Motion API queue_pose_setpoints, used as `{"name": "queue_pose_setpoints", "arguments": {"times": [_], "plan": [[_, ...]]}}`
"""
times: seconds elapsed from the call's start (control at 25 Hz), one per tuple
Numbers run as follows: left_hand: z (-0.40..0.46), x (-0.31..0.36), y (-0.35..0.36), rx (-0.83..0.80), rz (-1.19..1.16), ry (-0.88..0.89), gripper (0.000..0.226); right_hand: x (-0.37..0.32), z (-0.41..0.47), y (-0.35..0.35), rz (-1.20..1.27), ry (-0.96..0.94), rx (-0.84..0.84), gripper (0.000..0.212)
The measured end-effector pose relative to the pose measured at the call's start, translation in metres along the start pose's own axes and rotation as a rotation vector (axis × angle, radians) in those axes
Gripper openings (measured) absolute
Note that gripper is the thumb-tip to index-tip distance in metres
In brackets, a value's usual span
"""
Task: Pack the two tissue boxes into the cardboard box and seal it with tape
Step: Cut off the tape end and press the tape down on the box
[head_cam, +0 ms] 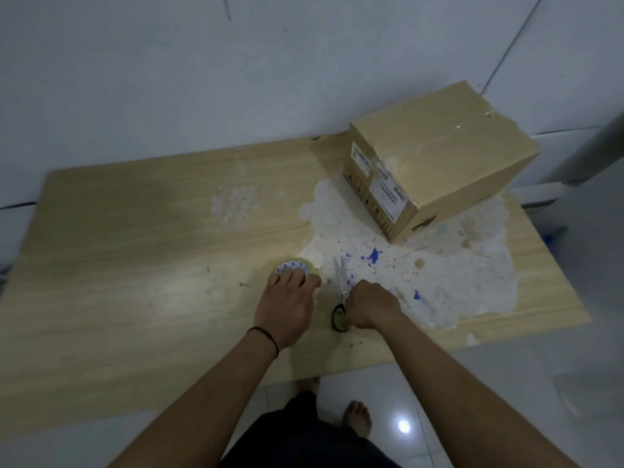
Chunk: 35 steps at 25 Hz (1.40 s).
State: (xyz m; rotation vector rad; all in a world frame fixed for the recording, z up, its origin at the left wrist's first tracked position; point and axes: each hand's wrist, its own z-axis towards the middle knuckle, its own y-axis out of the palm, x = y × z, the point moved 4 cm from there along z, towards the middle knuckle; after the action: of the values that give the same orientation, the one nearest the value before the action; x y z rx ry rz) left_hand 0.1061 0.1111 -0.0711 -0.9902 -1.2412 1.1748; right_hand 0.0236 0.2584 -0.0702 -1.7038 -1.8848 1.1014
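With the cardboard box (439, 160) closed, tape glinting along its top seam, at the counter's (135, 231) far right, the left hand (287, 305) lays loosely curled fingers on the tape roll (293, 267) while the right hand (369, 304) grips the scissors (341, 282), apparently setting both tools down nearby.

The person has bare forearms with no sleeves. A thin dark cord bracelet (265, 336) is around the left wrist. They wear dark shorts (304, 437), and the feet (358, 418) are bare.

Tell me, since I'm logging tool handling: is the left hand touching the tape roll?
Touching. The head view shows the left hand with its fingers lying on top of the tape roll.
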Motion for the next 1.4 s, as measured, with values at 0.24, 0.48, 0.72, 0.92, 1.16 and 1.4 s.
{"name": "queue_pose_setpoints", "arguments": {"times": [0.24,0.48,0.72,0.92,1.16,1.4], "plan": [[-0.023,0.017,0.006,-0.045,0.086,-0.046,0.022,-0.022,-0.021,0.003,0.001,-0.309,0.271,0.025],[-0.035,0.02,0.011,-0.171,0.035,-0.102,0.035,-0.018,-0.018,0.022,-0.067,-0.333,0.327,0.021],[-0.035,0.021,0.021,-0.318,0.036,-0.222,0.065,-0.006,-0.022,0.044,-0.01,-0.331,0.271,0.023],[-0.031,0.025,0.014,-0.358,0.059,-0.278,0.068,0.003,-0.023,0.044,0.089,-0.344,0.259,0.023],[-0.031,0.032,0.013,-0.373,0.128,-0.312,0.074,0.017,-0.028,0.046,0.126,-0.291,0.239,0.024],[-0.027,0.043,-0.003,-0.302,0.148,-0.342,0.068,0.031,-0.041,0.019,0.168,-0.294,0.319,0.022]]}}
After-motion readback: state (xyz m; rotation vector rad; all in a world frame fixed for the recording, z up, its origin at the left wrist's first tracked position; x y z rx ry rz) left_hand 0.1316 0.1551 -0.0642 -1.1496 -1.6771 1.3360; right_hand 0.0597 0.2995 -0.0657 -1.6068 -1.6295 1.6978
